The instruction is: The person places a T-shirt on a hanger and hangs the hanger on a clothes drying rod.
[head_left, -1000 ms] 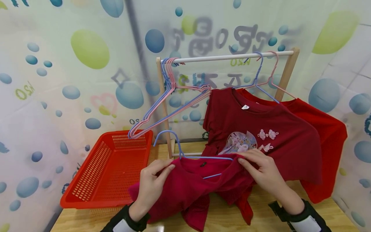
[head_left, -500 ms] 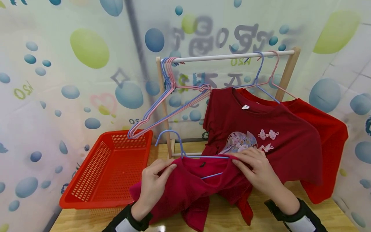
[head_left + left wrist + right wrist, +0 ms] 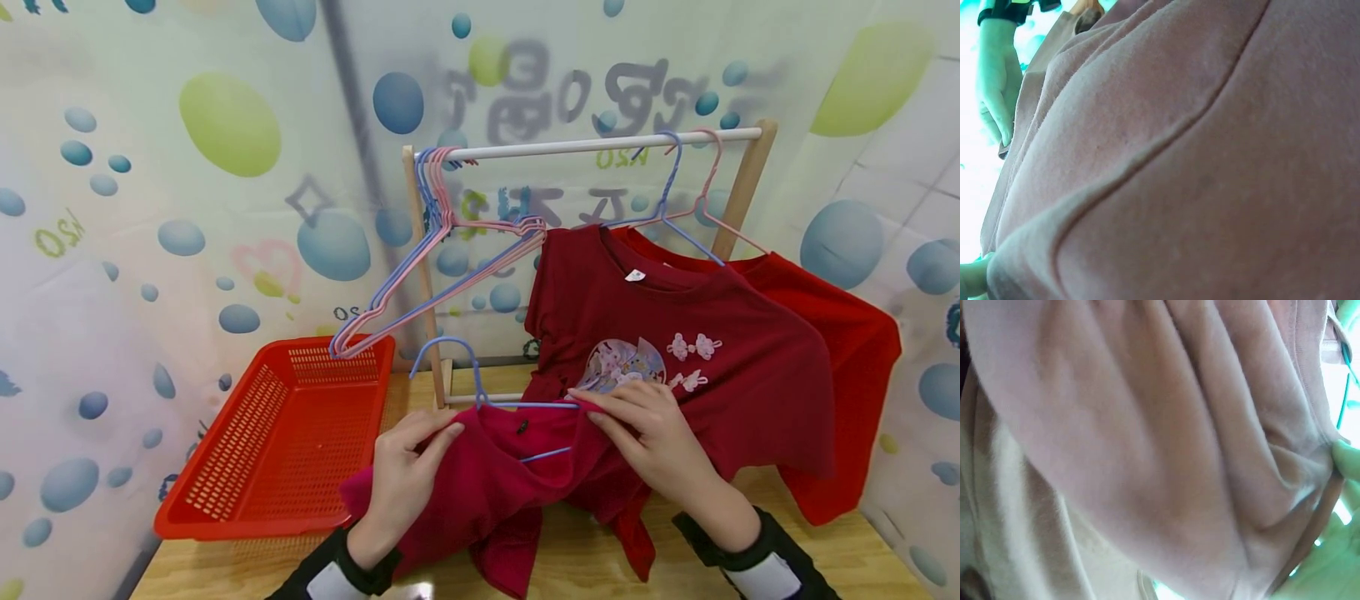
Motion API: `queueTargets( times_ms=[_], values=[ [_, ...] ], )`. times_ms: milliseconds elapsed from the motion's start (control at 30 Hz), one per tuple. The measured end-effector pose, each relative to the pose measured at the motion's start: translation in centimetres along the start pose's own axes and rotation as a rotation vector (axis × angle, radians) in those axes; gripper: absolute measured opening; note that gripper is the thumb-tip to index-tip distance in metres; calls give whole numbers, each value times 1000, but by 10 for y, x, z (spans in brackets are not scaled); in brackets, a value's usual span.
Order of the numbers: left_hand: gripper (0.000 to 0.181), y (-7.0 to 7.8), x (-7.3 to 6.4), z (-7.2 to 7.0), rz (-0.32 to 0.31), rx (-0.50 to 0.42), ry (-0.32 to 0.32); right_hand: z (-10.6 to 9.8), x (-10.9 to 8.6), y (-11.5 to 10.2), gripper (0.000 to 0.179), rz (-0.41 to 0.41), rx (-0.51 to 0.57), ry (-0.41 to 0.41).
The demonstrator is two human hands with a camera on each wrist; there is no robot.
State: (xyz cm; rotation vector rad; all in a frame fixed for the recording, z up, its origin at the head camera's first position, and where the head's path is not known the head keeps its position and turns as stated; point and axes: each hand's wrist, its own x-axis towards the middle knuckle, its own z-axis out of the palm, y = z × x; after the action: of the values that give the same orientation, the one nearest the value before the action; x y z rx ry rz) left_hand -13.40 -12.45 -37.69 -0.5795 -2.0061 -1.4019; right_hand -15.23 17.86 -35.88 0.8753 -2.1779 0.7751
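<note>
A crimson shirt (image 3: 495,492) is held up in front of the rack, its lower part drooping to the tabletop. Inside its neckline sits a blue hanger (image 3: 534,405), with the hook rising above the collar. My left hand (image 3: 401,475) pinches the shirt at the left shoulder, thumb in front. At the other side of the neckline, my right hand (image 3: 656,437) pinches the fabric between thumb and fingers. Shirt cloth (image 3: 1147,156) fills most of the left wrist view. Folds of cloth (image 3: 1147,425) run toward the right thumb in the right wrist view. The hanger's ends are hidden.
Behind stands a clothes rack (image 3: 555,151) with several bare hangers (image 3: 442,229) at its left. A dark red T-shirt (image 3: 750,367) and a bright red garment (image 3: 847,333) hang at its right. A red plastic basket (image 3: 315,450) sits on the wooden table (image 3: 720,575) at left.
My right hand has moved left, bringing its side of the neckline closer to my left hand. The left hand and the hanger's hook have shifted slightly right. Both grips continue.
</note>
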Motion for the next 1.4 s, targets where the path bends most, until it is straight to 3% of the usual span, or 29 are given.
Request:
queueTargets(
  times_ms=[400,933,1400],
  values=[
    [13,1,2,5,-35,5,-1,3,7,-5,45,9,-65,-6],
    [13,3,4,14,60,29,-23,14,13,-16,46,-26,4,-16],
    [10,3,4,17,35,9,-82,22,16,-22,45,-44,55,-30]
  ],
)
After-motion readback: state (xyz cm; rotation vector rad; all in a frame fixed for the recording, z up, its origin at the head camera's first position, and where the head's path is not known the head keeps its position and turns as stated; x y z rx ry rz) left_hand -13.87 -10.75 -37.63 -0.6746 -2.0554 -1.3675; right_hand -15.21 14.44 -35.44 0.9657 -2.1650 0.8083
